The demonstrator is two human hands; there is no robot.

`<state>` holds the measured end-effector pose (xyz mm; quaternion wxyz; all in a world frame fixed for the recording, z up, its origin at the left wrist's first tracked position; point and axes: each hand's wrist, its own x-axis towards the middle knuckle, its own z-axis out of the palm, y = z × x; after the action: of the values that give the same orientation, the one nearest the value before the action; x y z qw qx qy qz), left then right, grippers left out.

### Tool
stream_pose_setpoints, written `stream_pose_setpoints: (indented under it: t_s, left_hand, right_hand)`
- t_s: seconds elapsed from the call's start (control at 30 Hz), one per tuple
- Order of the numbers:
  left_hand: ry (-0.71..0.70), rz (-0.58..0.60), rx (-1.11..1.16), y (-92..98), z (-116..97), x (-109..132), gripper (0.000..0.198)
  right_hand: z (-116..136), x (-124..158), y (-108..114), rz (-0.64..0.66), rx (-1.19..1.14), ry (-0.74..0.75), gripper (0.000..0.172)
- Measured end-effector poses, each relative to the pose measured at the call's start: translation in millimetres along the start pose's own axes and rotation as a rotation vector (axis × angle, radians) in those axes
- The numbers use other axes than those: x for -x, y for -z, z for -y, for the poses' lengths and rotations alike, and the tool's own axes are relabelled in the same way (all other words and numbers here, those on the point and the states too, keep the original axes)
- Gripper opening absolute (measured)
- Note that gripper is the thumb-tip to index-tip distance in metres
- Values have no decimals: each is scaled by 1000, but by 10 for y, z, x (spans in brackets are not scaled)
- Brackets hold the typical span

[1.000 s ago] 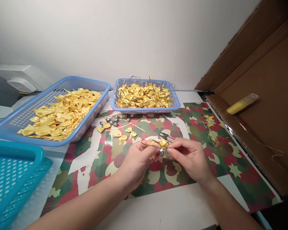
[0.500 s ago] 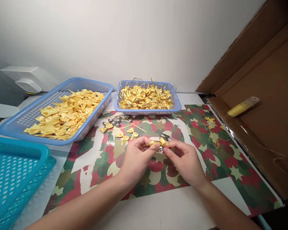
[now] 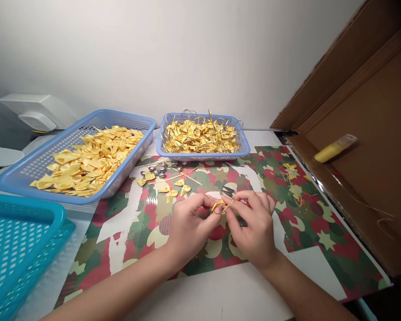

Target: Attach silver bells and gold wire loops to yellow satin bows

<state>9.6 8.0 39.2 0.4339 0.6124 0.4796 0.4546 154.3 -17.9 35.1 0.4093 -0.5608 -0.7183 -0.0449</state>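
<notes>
Over the middle of the patterned sheet, my left hand (image 3: 192,225) pinches a yellow ribbon bow (image 3: 217,205) between thumb and fingers. My right hand (image 3: 254,223) grips a gold cord (image 3: 227,207) that curves away from the bow. Fingers of both hands partly cover the bow, and no bell shows at it now. Just beyond my right fingers lie dark-bladed scissors (image 3: 227,191). Several loose bows (image 3: 171,193) rest left of the hands. Behind them are small silver bells (image 3: 160,170) and cut lengths of gold cord (image 3: 192,178).
A blue basket (image 3: 103,196) of plain bows stands at the left. Another blue basket (image 3: 203,157) at the back holds bows with gold cord loops. A teal basket (image 3: 58,214) sits at the near left. Cardboard (image 3: 361,133) walls the right side, with a yellow tube (image 3: 336,148) against it.
My right hand has turned and its fingers now hold the gold cord drawn out from the bow. The bow has tilted in my left hand. The silver bell beneath it no longer shows.
</notes>
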Motion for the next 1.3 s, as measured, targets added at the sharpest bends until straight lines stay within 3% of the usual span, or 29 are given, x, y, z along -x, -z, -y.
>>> stream_pose_setpoints:
  t_s: [0.3,0.63,0.87,1.0,1.1,1.3]
  left_hand:
    - [35,16,-4,7,-17,-13,16]
    - [64,18,-79,14,5,-35,16]
    - [143,71,-46,23,9,-68,17]
    - [281,77,136,29,47,-109,21]
    - [364,76,248,22,89,-133,20]
    - [470,73,335,-4,123,-170,22]
  right_hand:
    - [-6,3,-33,-80,-37,40,16]
    - [-48,2,-83,126,-210,-87,10]
    - [-57,61,-90,0,-228,21,16]
    - [-82,77,-46,-67,-432,61,16]
    - [-87,59,10,-49,-714,45,14]
    - [-94,-41,172,-141,-1047,-146,12]
